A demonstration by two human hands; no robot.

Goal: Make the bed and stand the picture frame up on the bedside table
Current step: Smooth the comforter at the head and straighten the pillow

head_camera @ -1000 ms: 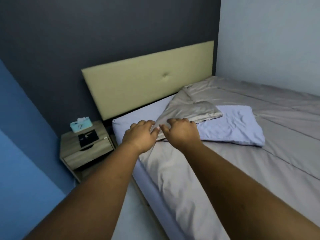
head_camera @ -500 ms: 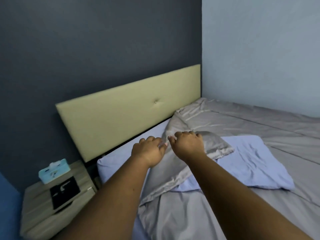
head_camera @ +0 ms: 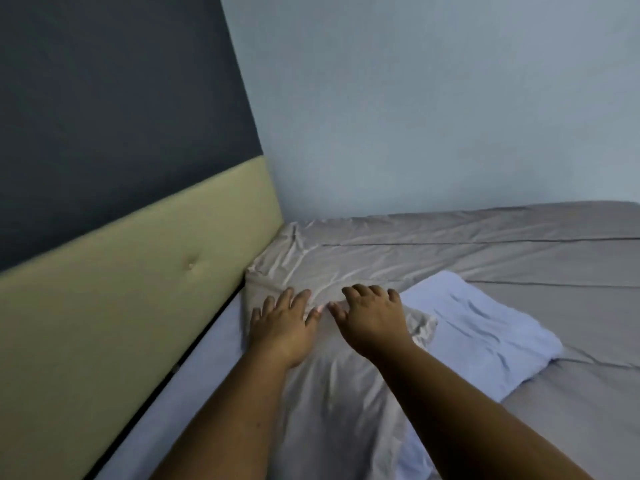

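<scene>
Head view: both hands, left [head_camera: 282, 323] and right [head_camera: 372, 315], lie palm-down, fingers spread, on grey cover [head_camera: 346, 393].

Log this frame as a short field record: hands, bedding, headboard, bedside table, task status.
left hand: flat, fingers spread, on the grey cover near the headboard
right hand: open, palm down, on the same cover beside the left hand
grey cover: wrinkled around the hands, smoother toward the far wall
pillow: pale blue, lying on the cover right of the right hand, one corner under a grey fold
headboard: beige, padded, one button
bedside table: out of view
picture frame: out of view
task status: bed still being smoothed
</scene>
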